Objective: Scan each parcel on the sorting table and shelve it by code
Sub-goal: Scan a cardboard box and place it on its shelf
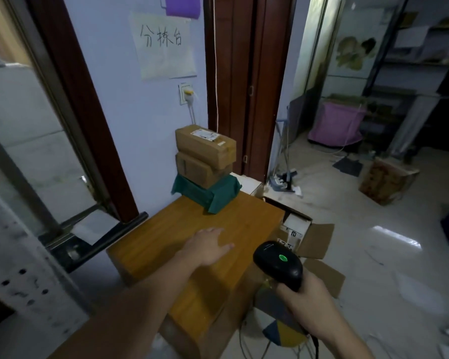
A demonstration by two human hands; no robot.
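Three parcels are stacked at the far end of the wooden sorting table point(166, 244): a cardboard box with a white label point(205, 146) on top, a second cardboard box point(197, 171) under it, and a green bag parcel point(208, 193) at the bottom. My left hand point(208, 246) reaches out over the tabletop with straight fingers, short of the stack and holding nothing. My right hand point(303, 304) grips the handle of a black barcode scanner point(278, 263) with a green light on top, held off the table's right edge.
An open cardboard box point(314, 239) sits on the floor right of the table. A handwritten paper sign point(163, 45) hangs on the wall. Through the doorway stand metal shelves point(420, 73), a purple bin point(335, 125) and a brown box point(384, 180). A stool with a patterned seat point(283, 330) is below my right hand.
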